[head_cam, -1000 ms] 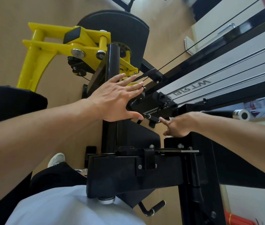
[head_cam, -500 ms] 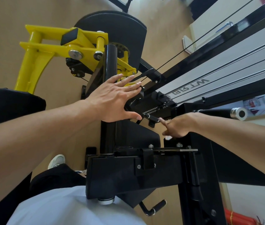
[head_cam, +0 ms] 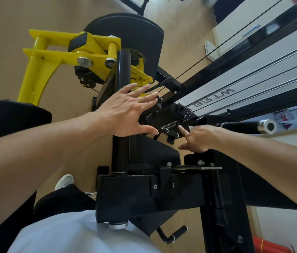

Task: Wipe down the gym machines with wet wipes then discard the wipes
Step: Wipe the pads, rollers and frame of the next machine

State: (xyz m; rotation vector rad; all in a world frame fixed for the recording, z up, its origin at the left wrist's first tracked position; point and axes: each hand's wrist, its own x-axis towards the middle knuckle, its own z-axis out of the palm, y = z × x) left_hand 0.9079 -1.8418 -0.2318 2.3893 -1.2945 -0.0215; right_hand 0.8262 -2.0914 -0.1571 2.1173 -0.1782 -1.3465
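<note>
Grey panel (head_cam: 253, 73) of machine, at 2 o'clock from frame centre: outlined stylised lettering (head_cam: 215, 98), seen upside down; first characters look like "WT", remainder not legible. Small yellow warning sticker (head_cam: 84, 85) on black fitting under yellow arm (head_cam: 52, 55), at 10 o'clock: symbol too small to make out. Papers or packaging (head_cam: 293, 114) at right edge, 3 o'clock: print blurred, unreadable. No other text legible.

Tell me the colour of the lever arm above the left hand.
Bright yellow lever arm, clearest in the head view.
</note>
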